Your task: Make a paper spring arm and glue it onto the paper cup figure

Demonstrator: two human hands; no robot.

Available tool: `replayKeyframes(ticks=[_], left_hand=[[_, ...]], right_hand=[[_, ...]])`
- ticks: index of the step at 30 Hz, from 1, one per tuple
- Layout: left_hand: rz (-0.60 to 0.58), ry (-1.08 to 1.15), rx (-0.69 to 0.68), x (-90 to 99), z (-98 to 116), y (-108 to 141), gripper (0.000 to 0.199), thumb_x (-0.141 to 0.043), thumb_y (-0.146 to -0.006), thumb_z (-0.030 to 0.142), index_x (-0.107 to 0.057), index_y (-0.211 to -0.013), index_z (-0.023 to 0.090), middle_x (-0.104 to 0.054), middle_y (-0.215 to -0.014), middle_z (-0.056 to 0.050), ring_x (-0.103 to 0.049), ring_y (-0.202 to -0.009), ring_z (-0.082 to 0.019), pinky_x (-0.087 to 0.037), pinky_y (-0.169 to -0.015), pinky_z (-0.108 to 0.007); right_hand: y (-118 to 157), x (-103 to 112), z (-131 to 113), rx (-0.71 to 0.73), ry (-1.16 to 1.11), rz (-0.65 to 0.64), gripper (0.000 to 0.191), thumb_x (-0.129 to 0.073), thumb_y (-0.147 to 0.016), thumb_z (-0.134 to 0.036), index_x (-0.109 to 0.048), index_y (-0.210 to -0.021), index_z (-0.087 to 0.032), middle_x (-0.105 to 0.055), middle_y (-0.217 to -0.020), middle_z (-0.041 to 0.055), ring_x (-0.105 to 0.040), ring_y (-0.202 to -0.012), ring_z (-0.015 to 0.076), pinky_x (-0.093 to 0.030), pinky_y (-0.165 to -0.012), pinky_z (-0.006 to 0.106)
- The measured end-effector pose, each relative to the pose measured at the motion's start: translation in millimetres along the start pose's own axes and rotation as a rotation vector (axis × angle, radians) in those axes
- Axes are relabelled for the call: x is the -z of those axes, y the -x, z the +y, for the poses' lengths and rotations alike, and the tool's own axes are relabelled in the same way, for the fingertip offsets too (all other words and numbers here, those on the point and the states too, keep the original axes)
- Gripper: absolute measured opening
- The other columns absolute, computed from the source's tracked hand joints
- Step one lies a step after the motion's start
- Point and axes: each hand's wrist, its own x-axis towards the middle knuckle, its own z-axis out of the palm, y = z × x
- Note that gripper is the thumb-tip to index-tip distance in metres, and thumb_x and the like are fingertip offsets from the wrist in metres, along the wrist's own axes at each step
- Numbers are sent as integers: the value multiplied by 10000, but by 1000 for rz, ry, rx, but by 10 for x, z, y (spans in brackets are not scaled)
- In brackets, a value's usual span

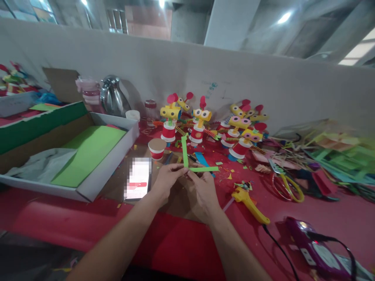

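Note:
Two green paper strips point(185, 151) meet at a right angle between my hands, one pointing away from me and the other to the right. My left hand point(168, 180) pinches them at the corner from the left. From the right, my right hand point(203, 186) pinches the same corner, thumbs close together. Both hands are above a brown board point(184, 203) on the red table. A red-and-white paper cup point(157, 149) stands upside down just beyond my left hand. A lit phone point(137, 178) lies left of that hand.
Several paper-cup figures point(197, 130) stand along the wall. A yellow glue gun point(249, 203), scissors point(284, 181) and a purple device point(316, 249) with cables lie on the right. At left is a white box point(109, 166) with green paper point(93, 150). A steel jug point(114, 97) stands behind.

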Motion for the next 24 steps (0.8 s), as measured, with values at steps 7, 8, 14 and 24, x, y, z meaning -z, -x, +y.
replayKeyframes(ticks=[7, 8, 14, 24], left_hand=[[44, -33, -31, -3, 9, 13, 166, -778, -623, 276, -749, -724, 148, -689, -684, -45, -597, -668, -150, -445, -709, -291], [50, -33, -29, 0, 4, 8, 161, -778, -615, 275, -744, -707, 147, -687, -677, -45, -593, -664, -151, -442, -711, -294], [100, 21, 23, 9, -38, -21, 214, -815, -544, 290, -731, -691, 159, -667, -659, -28, -574, -654, -150, -426, -702, -297], [99, 35, 11, -48, 0, 19, 251, -828, -532, 360, -702, -590, 151, -605, -590, -15, -535, -620, -137, -405, -672, -293]], right_hand=[[2, 28, -19, 20, 116, -38, 157, -743, -682, -302, -708, -781, -184, -713, -779, 34, -632, -728, 177, -502, -740, 336], [2, 28, -28, 24, 136, -42, 152, -740, -677, -303, -708, -765, -184, -710, -757, 31, -629, -710, 176, -502, -723, 333], [-10, 42, -26, 50, 233, 29, 225, -758, -623, -365, -686, -733, -183, -690, -680, 15, -609, -635, 175, -490, -640, 320], [-10, 78, -43, 71, 321, 20, 228, -735, -667, -383, -697, -758, -177, -723, -735, 47, -641, -674, 194, -507, -655, 328]])
